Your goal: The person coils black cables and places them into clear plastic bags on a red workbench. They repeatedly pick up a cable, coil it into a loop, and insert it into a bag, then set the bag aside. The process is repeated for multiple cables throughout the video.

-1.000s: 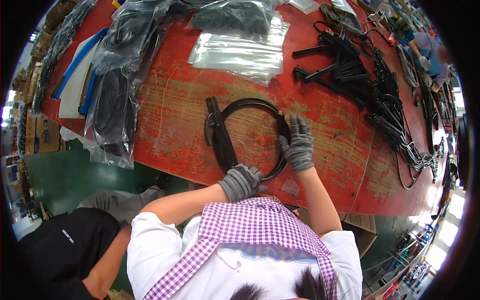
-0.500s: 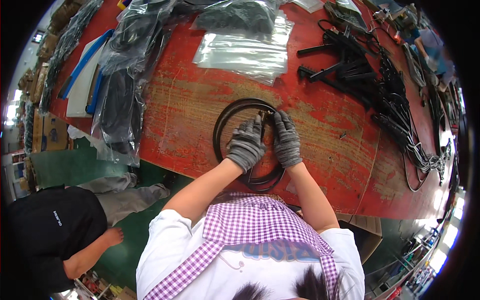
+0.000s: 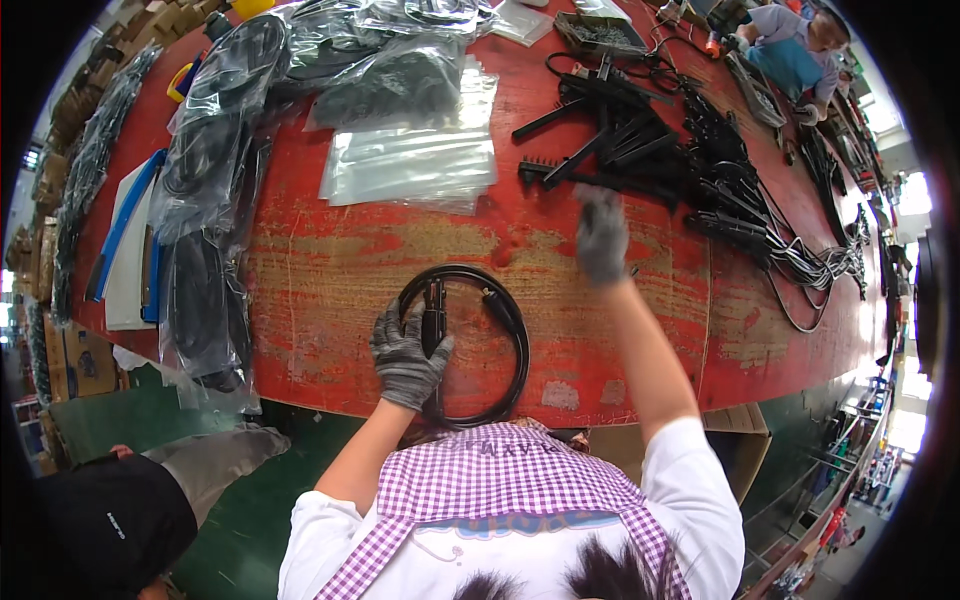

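A coiled black cable (image 3: 521, 355) lies on the worn red table in front of me. My left hand (image 3: 408, 358), in a grey striped glove, is closed around the black handle-like end (image 3: 434, 318) of this cable, at the coil's left side. The cable's other end, a plug with a brass-coloured tip (image 3: 488, 294), rests inside the coil at the upper right. My right hand (image 3: 602, 238), gloved too, is away from the coil and just below a pile of black plastic brushes (image 3: 625, 135). Motion smears its fingers, so whether they hold anything is unclear.
Clear plastic bags (image 3: 400, 165) lie flat beyond the coil. Bagged black cables (image 3: 205, 290) and a blue-edged clipboard (image 3: 130, 250) are on the left. Bundled cables (image 3: 760, 220) cover the right side. A co-worker (image 3: 795, 50) sits far right; another person (image 3: 120, 520) is at lower left.
Both hands were together at the coil's top. My right hand has let go and moved right toward the brushes; my left now grips the handle end. The whole view has shifted too.
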